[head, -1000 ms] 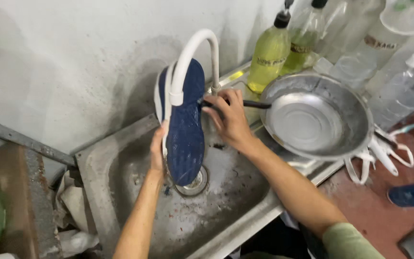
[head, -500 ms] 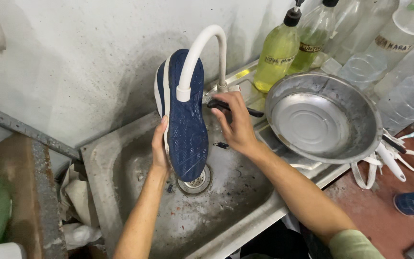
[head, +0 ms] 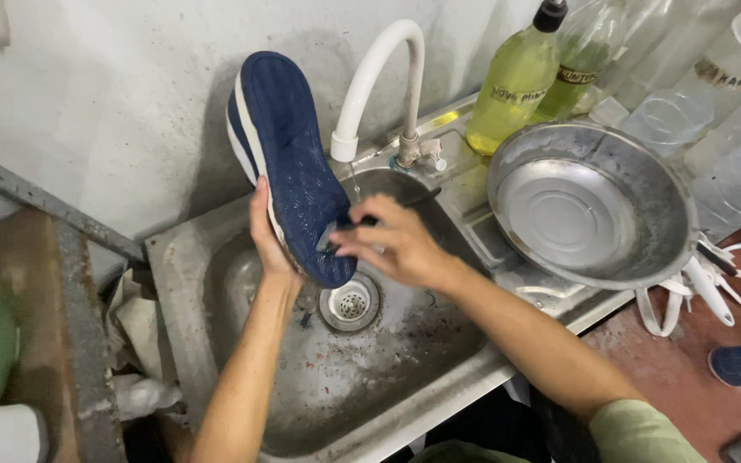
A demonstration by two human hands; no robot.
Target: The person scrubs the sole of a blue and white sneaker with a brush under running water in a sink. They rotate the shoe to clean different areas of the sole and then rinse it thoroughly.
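- The left hand [head: 266, 236] clasped the blue shoe [head: 289, 163] from behind, holding it sole-out and upright over the steel sink [head: 336, 386].
- The right hand [head: 392, 244], its grip pinched on a dark-handled brush [head: 405, 201], pressed against the sole's lower end.
- A white tap [head: 379, 73] arched just beside the shoe; a metal basin [head: 589, 201] rested on the counter.

shoe sole [head: 298, 163]: dark blue rubber, finely textured, matt | sink [head: 405, 377]: dull, stained steel | pan [head: 593, 206]: shiny metal | tap spout [head: 379, 69]: smooth white plastic | bottle [head: 512, 81]: clear glossy plastic
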